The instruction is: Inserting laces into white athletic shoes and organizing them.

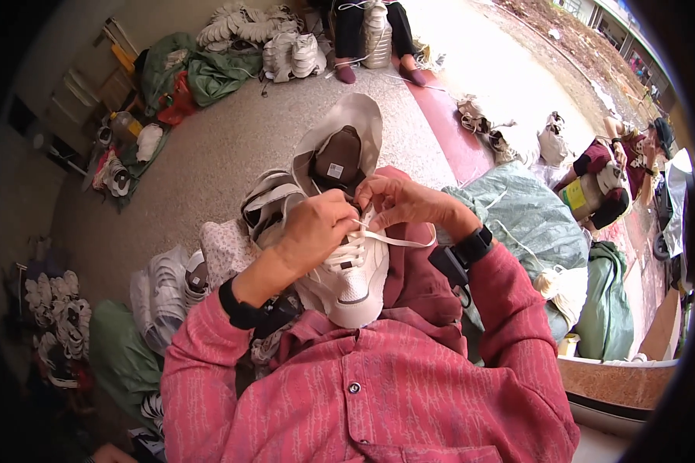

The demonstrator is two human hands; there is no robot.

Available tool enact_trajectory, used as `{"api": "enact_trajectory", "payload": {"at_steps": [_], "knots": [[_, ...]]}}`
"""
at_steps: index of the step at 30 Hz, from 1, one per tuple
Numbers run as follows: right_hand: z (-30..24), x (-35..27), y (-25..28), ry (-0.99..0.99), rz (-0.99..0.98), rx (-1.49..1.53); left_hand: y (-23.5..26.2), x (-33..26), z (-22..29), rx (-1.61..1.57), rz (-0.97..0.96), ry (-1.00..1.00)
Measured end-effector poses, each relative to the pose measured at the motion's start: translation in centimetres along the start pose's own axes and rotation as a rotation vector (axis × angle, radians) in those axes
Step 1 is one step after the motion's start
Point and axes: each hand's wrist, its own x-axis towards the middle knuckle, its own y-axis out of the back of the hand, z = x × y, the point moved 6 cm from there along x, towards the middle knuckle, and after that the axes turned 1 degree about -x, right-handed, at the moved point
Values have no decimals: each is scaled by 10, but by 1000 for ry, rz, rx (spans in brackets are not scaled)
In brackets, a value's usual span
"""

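White shoe [355,287] lies in my lap, toe cap toward my body, maroon cloth [427,282] showing along its right side. Both my hands are over its lacing.

My left hand [314,225] comes in from the shoe's left; thumb and forefinger pinch the white lace [405,242] close above the eyelets, the other fingers curled. The lace runs across the shoe and bows out in a loose loop on its right. My right hand [415,204] reaches in from the shoe's right, thumb and forefinger bent together at the upper end of the lacing. Cannot tell whether those tips grip lace or the shoe's edge.

Straight beyond the shoe's lacing: a wide pale flap [361,112] standing open around a brown tongue [338,157] with a small white label. Cannot tell whether all of it is one piece with the shoe.

Left of the shoe: folded pale uppers [264,202], then a flower-patterned cloth [225,248], then a clear plastic bag [161,305] of stacked white shoe parts. Right of the shoe: a large pale green sack [529,212], a darker green sack [606,301] past it. Far beyond the shoe: a seated person in dark trousers, a tall stack of pale uppers [377,35] between the legs.
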Motion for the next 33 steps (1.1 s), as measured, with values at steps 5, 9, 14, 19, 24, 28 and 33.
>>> {"api": "enact_trajectory", "payload": {"at_steps": [5,9,14,19,24,28,33], "knots": [[-6,-1,-2,-140,-9,44,63,-24,-7,192,364,-45],[-2,-8,-3,-308,-27,160,135,-51,-29,419,661,65],[6,-5,-4,-165,-13,58,215,-130,-79,514,831,300],[-8,-7,-2,-156,-22,39,164,-164,-104,-160,666,711],[-16,-16,6,-194,253,31,98,-155,-97,-676,424,539],[-57,4,-7,7,168,-321,63,-135,-77,-703,379,413],[-81,21,-23,215,167,-502,24,-108,-64,-745,252,385]]}}
